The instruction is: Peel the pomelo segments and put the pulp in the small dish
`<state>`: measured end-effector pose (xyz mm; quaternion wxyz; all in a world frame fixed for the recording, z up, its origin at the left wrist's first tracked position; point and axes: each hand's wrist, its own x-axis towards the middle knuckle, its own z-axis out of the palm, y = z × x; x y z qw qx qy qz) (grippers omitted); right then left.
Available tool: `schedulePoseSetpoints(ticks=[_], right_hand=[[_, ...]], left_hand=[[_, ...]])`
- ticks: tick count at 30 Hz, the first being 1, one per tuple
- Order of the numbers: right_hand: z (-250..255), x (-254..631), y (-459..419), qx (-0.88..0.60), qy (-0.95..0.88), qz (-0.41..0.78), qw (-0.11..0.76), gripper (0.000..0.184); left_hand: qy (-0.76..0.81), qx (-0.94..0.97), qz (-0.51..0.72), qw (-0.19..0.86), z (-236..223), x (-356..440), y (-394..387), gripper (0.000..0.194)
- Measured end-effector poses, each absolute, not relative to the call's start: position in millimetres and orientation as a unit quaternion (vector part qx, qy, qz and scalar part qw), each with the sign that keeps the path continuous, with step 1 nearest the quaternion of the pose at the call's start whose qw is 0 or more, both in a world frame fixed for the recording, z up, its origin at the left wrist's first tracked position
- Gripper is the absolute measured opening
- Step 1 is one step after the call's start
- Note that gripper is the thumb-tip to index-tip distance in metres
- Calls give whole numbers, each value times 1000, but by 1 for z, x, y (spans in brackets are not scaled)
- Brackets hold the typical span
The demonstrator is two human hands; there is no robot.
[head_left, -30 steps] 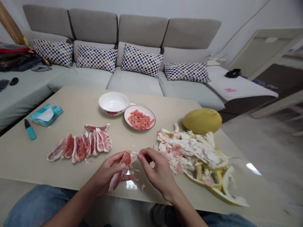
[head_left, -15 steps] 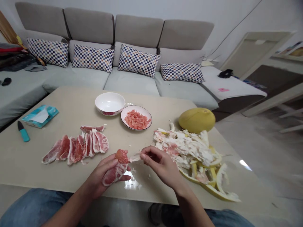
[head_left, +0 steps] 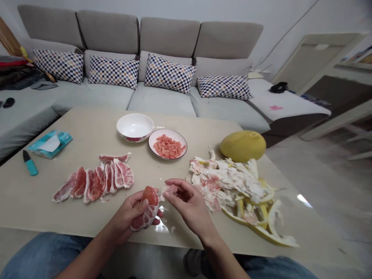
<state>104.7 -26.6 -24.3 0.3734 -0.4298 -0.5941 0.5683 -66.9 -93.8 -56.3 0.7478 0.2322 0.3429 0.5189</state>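
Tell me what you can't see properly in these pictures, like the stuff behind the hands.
In the head view:
- The pomelo segment: the left hand hides its far side.
- The pale piece: the right hand hides part of it.
- The table under the peel pile: the peel hides it.
- The red mark on the white bowl: too small to tell what it is.

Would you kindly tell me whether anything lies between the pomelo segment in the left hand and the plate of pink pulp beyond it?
Nothing visible blocks it. The pomelo segment in the left hand faces the plate across bare tabletop with a few tiny white crumbs; the right hand, pinching membrane, sits just beside that line.
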Motion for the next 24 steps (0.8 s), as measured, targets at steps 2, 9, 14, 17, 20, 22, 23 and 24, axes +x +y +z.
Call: schedulePoseSetpoints(ticks=[2,9,14,17,20,22,23,24], right_hand=[[-25,107,-23,-438,-593,546,397,28],[-21,151,3,-492,-613,426,448,26],[-25,187,14,-546,-679,269,411,29],[-32,201,16,-576,-672,239,400,32],[-38,207,17,-599,-660,229,392,36],[-40,206,16,-597,-668,220,386,35],[-41,205,16,-588,-680,214,382,33],[-43,203,17,-575,-696,205,377,31]], left_hand=[[333,227,516,756,-56,-67,-95,30],[327,220,512,763,-55,-70,-98,38],[329,240,513,756,-56,-68,-97,44],[353,263,500,746,-52,-65,-97,49],[386,284,481,734,-47,-63,-96,53],[404,295,476,723,-47,-62,-95,54],[413,301,476,715,-47,-62,-95,52],[425,309,477,705,-47,-61,-95,50]])
